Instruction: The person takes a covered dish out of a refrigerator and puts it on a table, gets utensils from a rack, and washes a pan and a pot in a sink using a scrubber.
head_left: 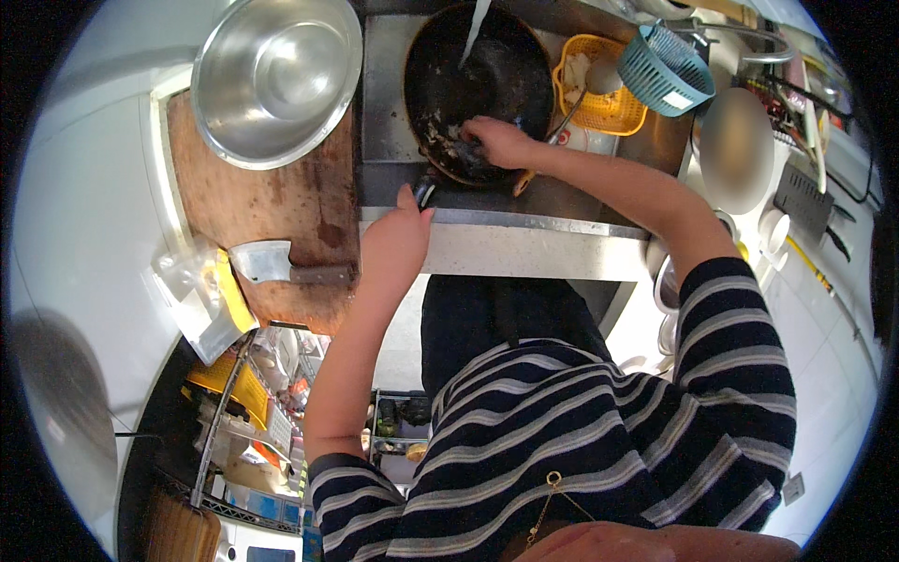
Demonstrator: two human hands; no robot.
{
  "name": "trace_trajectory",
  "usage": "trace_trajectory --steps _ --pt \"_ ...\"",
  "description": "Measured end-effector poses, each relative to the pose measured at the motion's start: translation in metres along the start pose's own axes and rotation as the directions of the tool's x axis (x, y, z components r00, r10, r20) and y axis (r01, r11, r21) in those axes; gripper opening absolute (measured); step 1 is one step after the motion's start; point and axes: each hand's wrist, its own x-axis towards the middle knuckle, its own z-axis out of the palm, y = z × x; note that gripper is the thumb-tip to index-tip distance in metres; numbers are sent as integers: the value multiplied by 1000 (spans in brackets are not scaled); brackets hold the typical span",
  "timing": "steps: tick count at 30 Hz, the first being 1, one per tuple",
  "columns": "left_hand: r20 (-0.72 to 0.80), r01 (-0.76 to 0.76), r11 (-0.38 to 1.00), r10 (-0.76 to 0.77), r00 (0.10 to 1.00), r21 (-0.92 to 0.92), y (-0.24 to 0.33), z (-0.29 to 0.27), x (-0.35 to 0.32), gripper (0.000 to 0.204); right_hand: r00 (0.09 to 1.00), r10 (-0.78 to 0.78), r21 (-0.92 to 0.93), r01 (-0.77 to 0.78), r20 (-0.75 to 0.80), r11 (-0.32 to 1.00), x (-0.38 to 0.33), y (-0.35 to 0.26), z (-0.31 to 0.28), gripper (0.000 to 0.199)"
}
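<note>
A large dark wok (pixel 487 80) sits in the metal sink (pixel 386 122), with a thin stream of water (pixel 476 30) falling into it. My left hand (pixel 395 242) is closed around the wok's black handle (pixel 425 193) at the near side. Inside the wok, my right hand (pixel 498 142) presses down near the lower wall with its fingers curled. Greyish wet bits lie by those fingertips; whatever they hold is hidden. To the right, a ladle (pixel 602 77) rests over a yellow basket (pixel 618 114) holding pale scraps.
A big steel bowl (pixel 281 140) stands at the far left on a wooden board (pixel 243 201). Nearer on that board lies a cleaver (pixel 262 260) beside a plastic bag (pixel 201 290). A blue-green basket (pixel 665 70) tilts at the right, near a curved metal pipe (pixel 768 56).
</note>
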Motion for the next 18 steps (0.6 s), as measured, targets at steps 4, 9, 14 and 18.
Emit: trace_trajectory --steps 4,9,14,18 --pt "-39 -10 1000 10 999 10 -1 2 0 52 999 -14 -421 33 48 906 7 57 -44 39" --pt "2 -5 995 5 1000 102 0 0 3 49 937 191 -424 -307 -294 852 20 46 -26 52" --pt "-43 -30 995 34 999 92 -8 1 -2 48 995 94 -99 -95 -19 991 9 4 11 43" --pt "-56 -32 997 36 998 73 -12 3 -2 49 1000 14 -545 -5 13 839 20 56 -37 38"
